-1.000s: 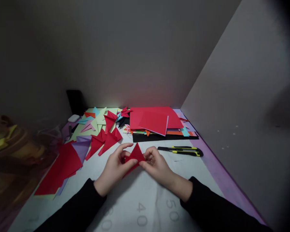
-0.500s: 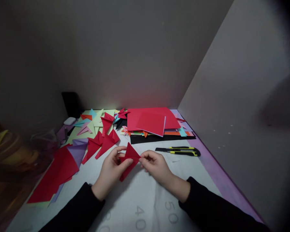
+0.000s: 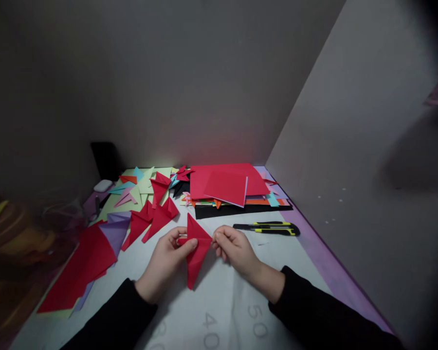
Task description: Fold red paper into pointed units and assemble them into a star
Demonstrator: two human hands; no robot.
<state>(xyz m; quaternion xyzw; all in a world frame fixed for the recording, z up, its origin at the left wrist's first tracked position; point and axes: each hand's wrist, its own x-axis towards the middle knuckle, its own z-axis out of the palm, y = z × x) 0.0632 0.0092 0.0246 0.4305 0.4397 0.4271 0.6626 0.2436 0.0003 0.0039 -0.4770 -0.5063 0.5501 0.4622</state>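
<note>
Folded red paper [image 3: 198,255] is held over the white mat [image 3: 219,301].
Its long axis is set near to far, tapered at both ends. It is nearer the left hand [image 3: 168,256], by which it is clasped half-open, thumb on top, fingers behind. Its right corner appears pinched by the closed thumb and forefinger of the right hand [image 3: 238,250]. At far left a blurred clear bag [image 3: 67,215] is seen; its contents cannot be made out.

2 black-sleeved forearms [image 3: 113,311] slant inward — left grip [image 3: 166,257] pinching, thumb uppermost — right grip [image 3: 237,249] pinched, fingers curled.
</note>
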